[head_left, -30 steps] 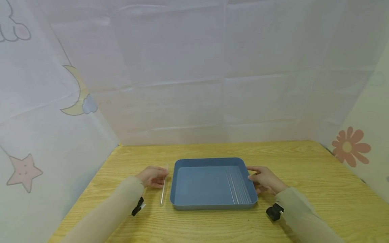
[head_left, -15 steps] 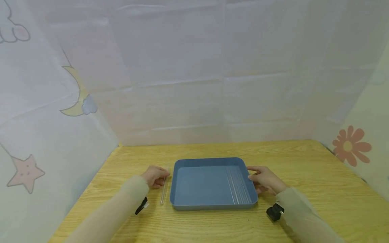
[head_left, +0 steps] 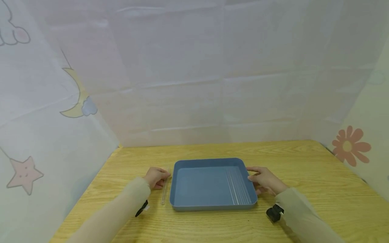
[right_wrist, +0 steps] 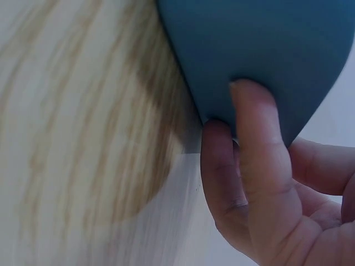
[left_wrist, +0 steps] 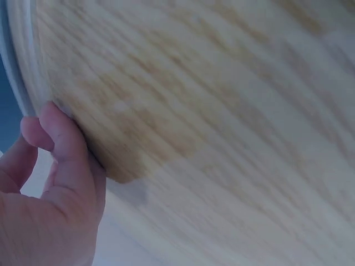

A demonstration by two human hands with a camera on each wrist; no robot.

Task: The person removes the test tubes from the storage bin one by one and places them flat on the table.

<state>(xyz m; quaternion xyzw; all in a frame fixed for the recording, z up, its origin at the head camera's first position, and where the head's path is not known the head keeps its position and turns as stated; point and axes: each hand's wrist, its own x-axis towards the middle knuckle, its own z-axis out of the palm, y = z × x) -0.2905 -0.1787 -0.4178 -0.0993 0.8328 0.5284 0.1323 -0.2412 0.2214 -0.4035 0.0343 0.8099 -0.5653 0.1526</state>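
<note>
My left hand pinches a slim clear tube between thumb and fingertips. The tube lies lengthwise just beside the left wall of a shallow blue tray, with a narrow gap between them. In the left wrist view, thumb and index finger meet at the tube, largely hidden by the hand. At the opposite end, my right hand holds the tray's right wall, thumb at the rim. Its fingers press the outside wall in the right wrist view. Several similar clear tubes lie side by side along the tray's right part.
Under everything is a wood-grain table, with its back edge against a pale hanging sheet. Printed side sheets rise at left and right. Dark wrist devices sit under both forearms.
My left hand has shifted slightly to the right, bringing the tube nearer the tray. The right hand and the tray have stayed almost where they were.
</note>
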